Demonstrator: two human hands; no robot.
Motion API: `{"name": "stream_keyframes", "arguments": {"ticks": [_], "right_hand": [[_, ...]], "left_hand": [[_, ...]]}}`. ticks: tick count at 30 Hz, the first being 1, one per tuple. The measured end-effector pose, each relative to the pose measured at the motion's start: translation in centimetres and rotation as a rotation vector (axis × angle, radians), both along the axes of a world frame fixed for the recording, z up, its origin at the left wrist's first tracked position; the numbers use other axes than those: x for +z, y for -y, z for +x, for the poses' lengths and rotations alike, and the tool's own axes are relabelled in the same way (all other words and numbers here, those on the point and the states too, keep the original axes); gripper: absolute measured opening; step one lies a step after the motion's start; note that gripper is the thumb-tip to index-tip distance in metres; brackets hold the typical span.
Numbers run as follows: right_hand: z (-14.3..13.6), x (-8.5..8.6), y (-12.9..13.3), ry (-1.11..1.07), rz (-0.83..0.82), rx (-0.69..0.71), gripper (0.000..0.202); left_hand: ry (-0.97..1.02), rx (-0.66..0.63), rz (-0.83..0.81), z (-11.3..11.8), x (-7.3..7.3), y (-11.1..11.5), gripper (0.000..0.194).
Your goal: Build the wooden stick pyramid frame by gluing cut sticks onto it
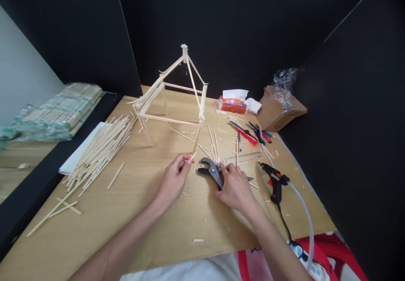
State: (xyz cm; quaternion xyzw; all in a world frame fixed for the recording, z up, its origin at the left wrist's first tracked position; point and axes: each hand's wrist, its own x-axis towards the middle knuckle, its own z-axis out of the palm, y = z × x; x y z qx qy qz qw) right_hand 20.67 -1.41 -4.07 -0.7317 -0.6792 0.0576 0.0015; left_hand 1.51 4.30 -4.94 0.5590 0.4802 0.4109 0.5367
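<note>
Evidently, the step in hand is sizing or handling a small stick piece, judged from the short stick (193, 156) and the cutter (214, 171) standing closest to the hands. Reference landmark: the stick frame (171, 120), upright on the table (152, 239). The short stick is just in front of its near right leg; the cutter lies in front and to the right of it, blades parted. The next move would call for a steady pinch and fingers kept clear of those blades.

Pose: the left hand (174, 175), in front of the frame, pinches the short stick between thumb and fingertip, forearm angled inward. The right hand (236, 184), forward and right of the frame, rests palm down over the cutter's handles; its fingers are partly hidden, so whether they grip cannot be told.
</note>
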Motion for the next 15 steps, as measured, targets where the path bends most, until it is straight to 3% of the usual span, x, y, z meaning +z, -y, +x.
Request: {"name": "stream_keyframes", "arguments": {"ticks": [8,15], "right_hand": [[-0.4,1.7,1.1,-0.463,0.180,-0.037,0.062],[-2.6,-0.1,0.2,-0.513,0.360,0.082,0.068]], "left_hand": [[0.060,-0.028,-0.006,0.4,0.6,0.8,0.021],[0.139,-0.037,0.025,0.7,0.5,1.8,0.021]]}}
